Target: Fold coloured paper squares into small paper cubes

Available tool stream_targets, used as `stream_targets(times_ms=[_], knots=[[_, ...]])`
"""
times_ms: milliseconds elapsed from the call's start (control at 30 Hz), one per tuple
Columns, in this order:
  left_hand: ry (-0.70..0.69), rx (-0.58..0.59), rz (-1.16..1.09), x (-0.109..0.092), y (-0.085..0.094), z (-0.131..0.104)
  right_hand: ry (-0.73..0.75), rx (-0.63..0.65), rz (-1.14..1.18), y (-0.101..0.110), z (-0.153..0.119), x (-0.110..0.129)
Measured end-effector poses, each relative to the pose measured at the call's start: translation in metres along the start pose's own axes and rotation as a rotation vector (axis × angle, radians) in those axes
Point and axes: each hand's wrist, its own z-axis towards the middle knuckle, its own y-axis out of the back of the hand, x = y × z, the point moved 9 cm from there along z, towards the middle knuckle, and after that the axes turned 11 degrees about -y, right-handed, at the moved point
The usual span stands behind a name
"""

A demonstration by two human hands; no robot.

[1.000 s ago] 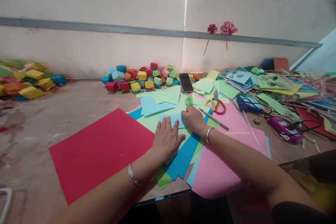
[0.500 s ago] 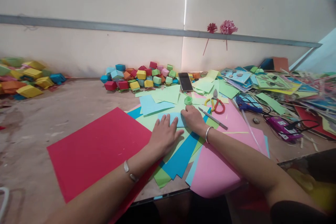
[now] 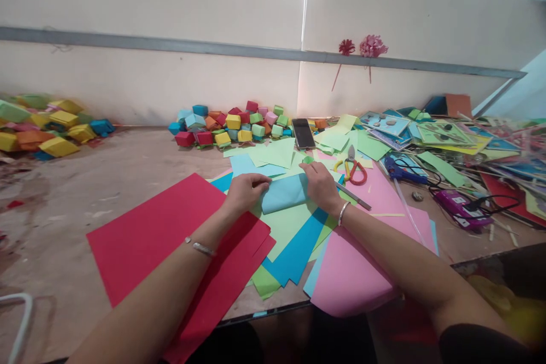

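A folded light-blue sheet of paper (image 3: 285, 193) is held between my two hands, above a pile of coloured paper. My left hand (image 3: 246, 190) pinches its left end between thumb and fingers. At the other end my right hand (image 3: 321, 183) has its fingers closed on the sheet. Beneath lie green sheets and a darker blue strip (image 3: 294, 253). Red sheets (image 3: 162, 233) are under my left forearm, and pink paper (image 3: 362, 273) is under my right. A craft knife (image 3: 356, 197), partly hidden by my right hand, lies beside it, near red-and-yellow-handled scissors (image 3: 351, 168).
Folded paper blocks (image 3: 233, 122) are heaped by the wall, with another heap (image 3: 55, 125) at far left. A phone (image 3: 303, 133) lies behind my hands. On the right are a blue glue gun (image 3: 403, 170), a purple power strip (image 3: 458, 210) and a cluttered pile of cards (image 3: 443, 132).
My left hand has gone from lying flat on the paper to pinching its left end. The light-blue sheet is lifted and shows more of its face. My right hand has shifted slightly.
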Motion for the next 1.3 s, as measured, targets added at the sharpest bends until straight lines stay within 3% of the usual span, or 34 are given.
stream_targets(times_ms=[200, 433, 833, 900, 1000, 1067, 1167, 1300], knots=[[-0.013, 0.024, 0.109, 0.002, -0.001, 0.000, -0.125, 0.143, 0.014, -0.011, 0.001, -0.012], [-0.170, 0.066, 0.258, -0.009, -0.013, 0.002, -0.140, 0.280, -0.079, -0.023, -0.001, -0.007], [-0.402, 0.087, 0.406, -0.027, -0.022, 0.004, -0.068, 0.338, -0.354, -0.029, -0.006, 0.005], [-0.452, 0.139, 0.397, -0.034, -0.024, 0.007, -0.060, 0.320, -0.362, -0.026, -0.006, 0.008], [-0.404, 0.345, 0.423, -0.037, -0.036, 0.015, -0.050, 0.309, -0.357, -0.023, -0.005, 0.011], [-0.341, 0.391, 0.459, -0.042, -0.040, 0.023, -0.056, 0.320, -0.350, -0.024, -0.005, 0.011], [-0.245, 0.355, 0.520, -0.053, -0.049, 0.029, -0.070, 0.336, -0.334, -0.026, -0.005, 0.010], [-0.158, 0.249, 0.592, -0.063, -0.065, 0.018, -0.079, 0.331, -0.313, -0.029, -0.005, 0.009]])
